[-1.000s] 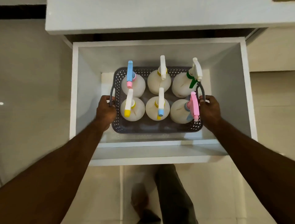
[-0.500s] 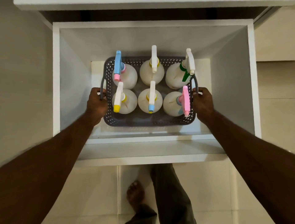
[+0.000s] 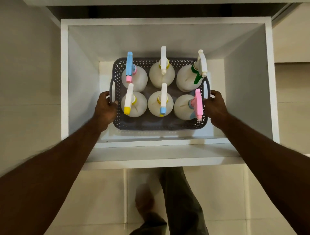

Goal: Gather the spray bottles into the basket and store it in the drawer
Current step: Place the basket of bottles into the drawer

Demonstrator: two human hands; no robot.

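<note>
A grey perforated basket sits low inside the open white drawer, holding several white spray bottles in two rows. Back row: a blue-and-pink nozzle bottle, a white-nozzle bottle, a green-trigger bottle. Front row: a yellow-tipped bottle, a blue-tipped bottle, a pink-nozzle bottle. My left hand grips the basket's left handle. My right hand grips its right handle.
The drawer's front panel lies between me and the basket. Its side walls stand close to both hands. A white counter edge overhangs at the top. My leg and foot stand on the tiled floor below.
The basket has sunk deeper into the drawer with both hands still on its handles. The view has shifted closer over the drawer.
</note>
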